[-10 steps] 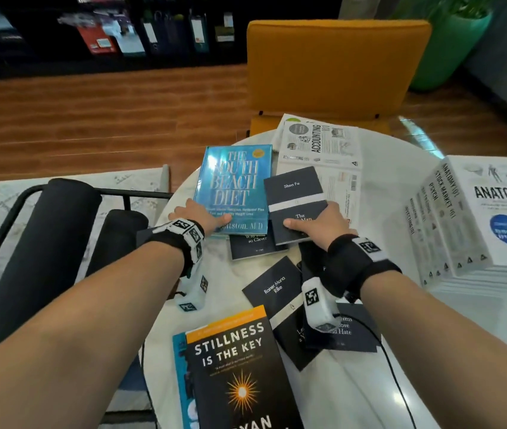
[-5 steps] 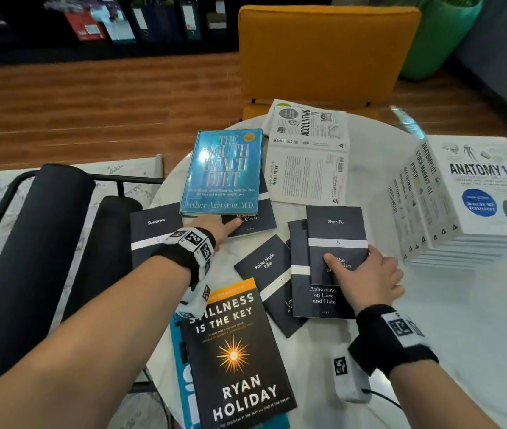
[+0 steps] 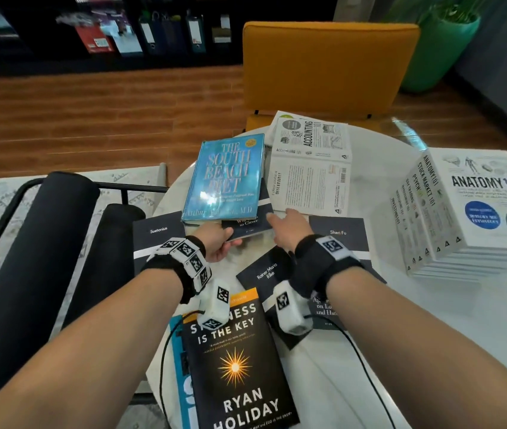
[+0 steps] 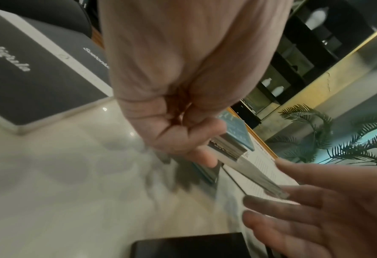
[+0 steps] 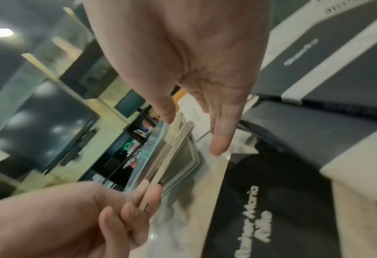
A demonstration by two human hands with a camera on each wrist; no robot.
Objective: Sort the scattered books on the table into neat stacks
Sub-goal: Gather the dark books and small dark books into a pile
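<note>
White round surface (image 3: pixel 431 351) carries scattered books: my left hand (image 3: pixel 218 243) pinches the thin, bendy dark paperback (image 3: pixel 247 224) under the heavy blue hardback (image 3: pixel 224 178), right hand (image 3: pixel 287 226) open beside it; I'd grip its stiffer spine.

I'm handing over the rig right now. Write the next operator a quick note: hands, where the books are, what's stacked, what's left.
Left hand: grips the near edge of the thin black book lying under The South Beach Diet.
Right hand: open, fingers straight, at that same book's right corner.
Done: white 101-series stack, Anatomy 101 on top, at the right.
Left: Accounting 101 lies loose at the far side; black booklets scattered: Suetonius, Shen Fu, Rilke, one under the right forearm. Stillness Is the Key lies on a blue book at the near edge.
</note>
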